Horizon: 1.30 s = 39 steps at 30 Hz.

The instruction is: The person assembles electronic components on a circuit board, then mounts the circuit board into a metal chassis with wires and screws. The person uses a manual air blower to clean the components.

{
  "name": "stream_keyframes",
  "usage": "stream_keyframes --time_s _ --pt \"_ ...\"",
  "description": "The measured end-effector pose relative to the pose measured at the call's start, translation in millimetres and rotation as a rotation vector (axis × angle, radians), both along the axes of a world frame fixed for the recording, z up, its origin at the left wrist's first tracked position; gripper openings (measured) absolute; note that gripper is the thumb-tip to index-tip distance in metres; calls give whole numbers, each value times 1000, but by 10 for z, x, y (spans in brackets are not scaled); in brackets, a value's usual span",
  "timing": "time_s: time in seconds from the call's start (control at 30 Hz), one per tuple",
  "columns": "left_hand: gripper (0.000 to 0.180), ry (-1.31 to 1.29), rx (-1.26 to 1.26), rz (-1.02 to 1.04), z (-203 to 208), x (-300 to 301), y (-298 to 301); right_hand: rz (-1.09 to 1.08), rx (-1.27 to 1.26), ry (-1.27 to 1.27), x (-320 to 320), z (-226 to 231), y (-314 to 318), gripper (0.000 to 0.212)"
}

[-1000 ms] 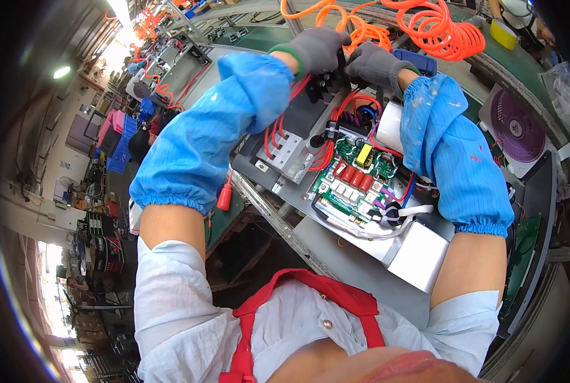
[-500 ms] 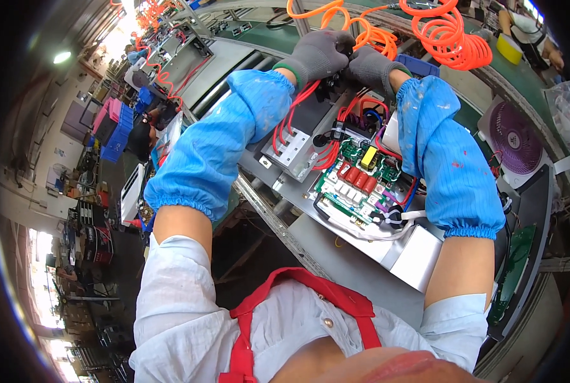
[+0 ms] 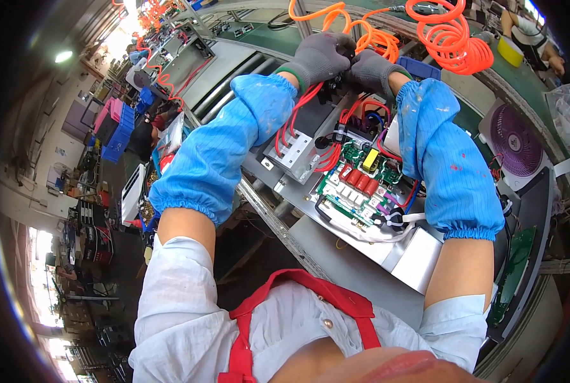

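Note:
At the far end of an open metal chassis (image 3: 419, 258), my two grey-gloved hands work close together. My left hand (image 3: 323, 59) is closed with curled fingers above the red cables (image 3: 306, 101). Beside it, my right hand (image 3: 373, 69) is closed too, fingers bent toward the left one. Whatever they grip is hidden behind the gloves; dark parts show just beneath. The red cables run from under my left hand down to a white terminal block (image 3: 291, 153). Nearer me in the chassis lies a green circuit board (image 3: 356, 184) with red and white components and a yellow transformer (image 3: 370, 158).
Coiled orange air hoses (image 3: 454, 45) hang beyond my hands. A blue bin (image 3: 419, 67) stands past my right hand. Conveyor rollers (image 3: 234, 80) lie at the far left, a purple fan (image 3: 516, 138) at the right. Other people are partly visible at the far right and left.
My left hand and forearm have shifted slightly to the right. Both hands stay closed at the same end of the chassis.

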State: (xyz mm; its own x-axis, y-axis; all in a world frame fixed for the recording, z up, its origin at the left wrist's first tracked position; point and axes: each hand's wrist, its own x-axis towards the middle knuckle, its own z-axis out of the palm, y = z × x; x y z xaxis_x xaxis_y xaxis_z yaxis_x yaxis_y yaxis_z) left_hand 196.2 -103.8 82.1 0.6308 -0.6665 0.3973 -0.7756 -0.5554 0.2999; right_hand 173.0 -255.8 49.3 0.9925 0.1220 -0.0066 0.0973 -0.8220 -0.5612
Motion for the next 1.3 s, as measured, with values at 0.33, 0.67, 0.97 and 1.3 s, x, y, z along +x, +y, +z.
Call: stream_keyframes --time_s 0.33,0.67,0.97,1.3 --pt "32 20 -23 48 37 -30 6 -39 47 -71 89 -51 -1 39" --pt "30 7 -66 100 20 -66 14 2 247 -79 -38 -39 23 40" --pt "35 -19 -48 53 -18 -58 -26 -94 164 -11 35 -102 -67 38" --pt "64 573 -279 72 94 -676 698 -35 211 19 12 -57 -26 24"
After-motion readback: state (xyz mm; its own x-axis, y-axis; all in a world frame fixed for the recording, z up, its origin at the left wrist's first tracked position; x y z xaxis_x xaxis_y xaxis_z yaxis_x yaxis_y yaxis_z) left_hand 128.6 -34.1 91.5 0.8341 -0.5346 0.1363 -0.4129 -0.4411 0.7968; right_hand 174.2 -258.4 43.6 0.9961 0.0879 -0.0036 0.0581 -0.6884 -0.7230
